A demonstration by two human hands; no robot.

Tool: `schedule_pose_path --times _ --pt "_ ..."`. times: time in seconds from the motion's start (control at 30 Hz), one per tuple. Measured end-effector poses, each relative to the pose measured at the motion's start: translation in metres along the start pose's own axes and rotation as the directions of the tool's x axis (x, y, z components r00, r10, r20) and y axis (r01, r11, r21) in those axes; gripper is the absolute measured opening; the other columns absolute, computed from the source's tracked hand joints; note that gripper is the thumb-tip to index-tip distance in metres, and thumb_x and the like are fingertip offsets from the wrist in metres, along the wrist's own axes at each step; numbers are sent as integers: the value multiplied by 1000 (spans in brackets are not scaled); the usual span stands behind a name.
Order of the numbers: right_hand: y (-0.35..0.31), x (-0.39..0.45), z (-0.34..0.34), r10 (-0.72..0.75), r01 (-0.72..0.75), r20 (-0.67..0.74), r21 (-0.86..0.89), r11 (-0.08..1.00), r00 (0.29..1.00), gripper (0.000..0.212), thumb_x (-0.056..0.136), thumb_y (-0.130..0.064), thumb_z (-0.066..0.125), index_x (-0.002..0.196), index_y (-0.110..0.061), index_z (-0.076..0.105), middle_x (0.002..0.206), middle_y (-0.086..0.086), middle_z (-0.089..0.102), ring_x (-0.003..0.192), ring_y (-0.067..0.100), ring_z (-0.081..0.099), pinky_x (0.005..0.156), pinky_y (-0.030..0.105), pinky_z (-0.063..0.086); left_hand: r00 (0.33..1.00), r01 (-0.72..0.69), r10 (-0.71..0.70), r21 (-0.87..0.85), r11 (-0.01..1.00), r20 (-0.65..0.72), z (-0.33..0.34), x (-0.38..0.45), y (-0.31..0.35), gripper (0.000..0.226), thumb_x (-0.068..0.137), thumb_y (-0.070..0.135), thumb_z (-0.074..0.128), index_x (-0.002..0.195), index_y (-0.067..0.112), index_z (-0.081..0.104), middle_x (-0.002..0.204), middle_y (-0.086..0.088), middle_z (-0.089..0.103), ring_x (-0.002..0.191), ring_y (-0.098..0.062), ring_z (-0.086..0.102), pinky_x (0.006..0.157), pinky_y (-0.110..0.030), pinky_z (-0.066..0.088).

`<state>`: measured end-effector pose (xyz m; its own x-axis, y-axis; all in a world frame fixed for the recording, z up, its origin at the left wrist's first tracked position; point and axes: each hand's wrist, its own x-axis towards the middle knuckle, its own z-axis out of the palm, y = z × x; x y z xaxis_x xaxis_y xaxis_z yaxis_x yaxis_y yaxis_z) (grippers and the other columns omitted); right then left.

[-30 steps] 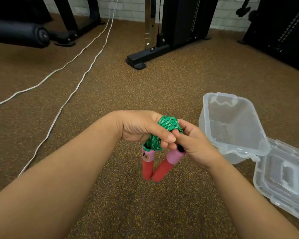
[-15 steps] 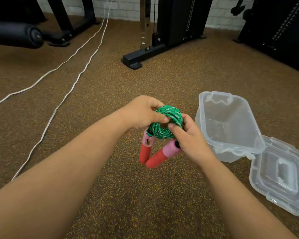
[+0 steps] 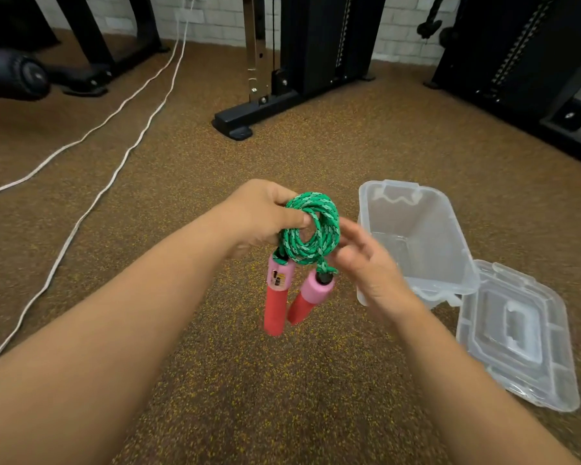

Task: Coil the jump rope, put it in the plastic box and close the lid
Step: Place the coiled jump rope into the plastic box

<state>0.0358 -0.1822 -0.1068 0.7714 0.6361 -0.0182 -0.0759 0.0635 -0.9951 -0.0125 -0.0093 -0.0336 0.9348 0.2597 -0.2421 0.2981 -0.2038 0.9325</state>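
The jump rope (image 3: pixel 311 229) is wound into a small green coil, and its two red-and-pink handles (image 3: pixel 277 293) hang below it. My left hand (image 3: pixel 262 216) grips the coil from the left, thumb through the loop. My right hand (image 3: pixel 366 266) is just right of the coil, fingers spread and blurred, holding nothing. The clear plastic box (image 3: pixel 457 280) stands open on the floor to the right. Its clear lid (image 3: pixel 557 391) lies flat beside it, nearer to me.
Two white cables (image 3: pixel 91 203) run across the brown speckled floor on the left. A black gym machine base (image 3: pixel 239 124) stands ahead, more black equipment (image 3: pixel 534 62) at the far right, and a padded roller (image 3: pixel 10 72) at the far left.
My right hand has let go of the coil and handle and pulled slightly right. The coil now hangs from my left hand alone, handles dangling freely.
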Motion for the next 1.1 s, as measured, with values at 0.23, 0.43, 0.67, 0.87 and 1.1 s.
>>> schedule_pose_path --times 0.23,0.43,0.67,0.87,1.1 --pt "-23 23 -130 -145 -263 -575 -565 782 805 36 89 -31 61 123 -18 62 121 3 65 109 16 60 93 28 46 998 55 -55 -36 998 6 8 12 -4 19 83 0 63 100 8 68 92 -13 71 83 -26 68 77 -38 57" --pt "-7 17 -185 -20 -488 -596 -676 552 803 47 92 -31 56 134 -12 49 137 10 55 125 29 51 100 38 39 996 87 -85 -66 994 24 24 27 -9 17 85 0 61 96 9 69 89 -13 72 75 -20 71 68 -31 60" --pt "3 33 -208 242 -627 -601 -591 508 762 60 91 -43 53 141 -10 40 138 15 52 122 36 51 100 43 42 993 108 -106 -49 993 53 50 44 -16 16 86 -3 59 93 8 68 89 -16 69 74 -22 67 69 -31 58" --pt "6 32 -214 284 -541 -463 -664 516 840 30 93 -24 47 116 -15 63 107 10 67 92 30 63 78 43 53 991 129 -127 -41 991 48 66 53 -15 16 86 -3 58 95 7 67 79 -10 71 63 -13 69 62 -27 59" --pt "2 20 -208 307 -528 -441 -575 625 843 19 88 -5 47 91 -20 59 98 13 69 88 33 67 79 51 57 989 128 -130 23 991 73 56 47 -9 25 84 -4 60 108 -1 65 99 -21 70 78 -25 69 70 -31 59"
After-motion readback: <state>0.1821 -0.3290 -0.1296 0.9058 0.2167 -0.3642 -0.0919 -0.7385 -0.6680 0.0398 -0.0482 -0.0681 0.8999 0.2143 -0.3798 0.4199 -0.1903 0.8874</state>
